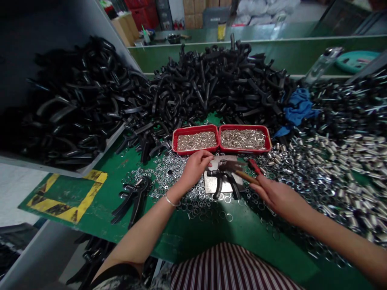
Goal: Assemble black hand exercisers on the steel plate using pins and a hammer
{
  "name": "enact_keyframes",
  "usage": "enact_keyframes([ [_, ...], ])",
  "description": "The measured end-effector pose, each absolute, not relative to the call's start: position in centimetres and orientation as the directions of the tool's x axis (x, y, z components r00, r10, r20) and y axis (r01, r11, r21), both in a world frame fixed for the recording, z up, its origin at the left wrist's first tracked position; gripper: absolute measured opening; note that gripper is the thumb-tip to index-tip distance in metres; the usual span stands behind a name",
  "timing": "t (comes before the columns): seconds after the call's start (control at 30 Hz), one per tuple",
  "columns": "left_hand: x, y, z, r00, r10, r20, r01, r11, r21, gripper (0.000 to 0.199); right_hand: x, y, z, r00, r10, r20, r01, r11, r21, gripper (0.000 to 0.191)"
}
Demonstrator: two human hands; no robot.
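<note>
My right hand grips a hammer by its wooden handle. The hammer's head is smeared by motion above a square metal plate. On that plate lies a black two-legged part like a clamp or plier handle. My left hand is at the plate's upper left corner, thumb and fingers pinched together; whatever they hold is too small to make out. A red-handled tool shows just beyond my right hand, and I cannot tell whether that hand touches it.
Two red trays of small metal pins stand behind the plate. Black parts are heaped behind them and in a grey bin. Metal rings and cylinders cover the sides. Several assembled black parts lie left, and a blue cloth right.
</note>
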State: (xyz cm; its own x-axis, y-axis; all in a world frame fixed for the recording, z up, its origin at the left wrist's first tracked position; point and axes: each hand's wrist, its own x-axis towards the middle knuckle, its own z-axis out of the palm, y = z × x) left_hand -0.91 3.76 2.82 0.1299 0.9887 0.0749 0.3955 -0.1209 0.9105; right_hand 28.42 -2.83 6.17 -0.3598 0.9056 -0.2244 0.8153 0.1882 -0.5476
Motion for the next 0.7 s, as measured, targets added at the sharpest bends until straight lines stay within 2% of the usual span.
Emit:
enact_keyframes([
  [0.07,0.2,3.9,2.0,0.156,0.984,0.089,0.471,-0.153,0.869,0.013,28.6,-2.5,5.5,-0.373,0.870,-0.323,0.804,0.129,-0.580,0.043],
  [0.13,1.1,4.4,1.3,0.184,0.977,0.110,0.529,-0.193,0.826,0.013,28.9,-2.4,5.0,-0.366,0.853,-0.373,0.747,0.030,-0.664,0.046],
  [0.33,2.5,5.6,0.4,0.216,0.972,0.093,0.590,-0.206,0.781,0.012,30.1,-3.5,3.9,-0.211,0.931,-0.299,0.617,-0.111,-0.779,0.048],
  [0.57,3.0,5.7,-0.1,0.226,0.969,0.104,0.656,-0.230,0.719,0.011,30.5,-3.8,2.8,-0.223,0.923,-0.312,0.554,-0.143,-0.820,0.043],
  [0.63,3.0,5.5,-0.2,0.245,0.961,0.129,0.701,-0.268,0.661,0.013,30.4,-3.7,3.0,-0.233,0.916,-0.325,0.546,-0.153,-0.824,0.041],
  [0.7,3.0,5.2,-0.3,0.312,0.935,0.169,0.771,-0.353,0.530,0.017,30.3,-3.7,3.4,-0.233,0.913,-0.334,0.547,-0.160,-0.822,0.039],
])
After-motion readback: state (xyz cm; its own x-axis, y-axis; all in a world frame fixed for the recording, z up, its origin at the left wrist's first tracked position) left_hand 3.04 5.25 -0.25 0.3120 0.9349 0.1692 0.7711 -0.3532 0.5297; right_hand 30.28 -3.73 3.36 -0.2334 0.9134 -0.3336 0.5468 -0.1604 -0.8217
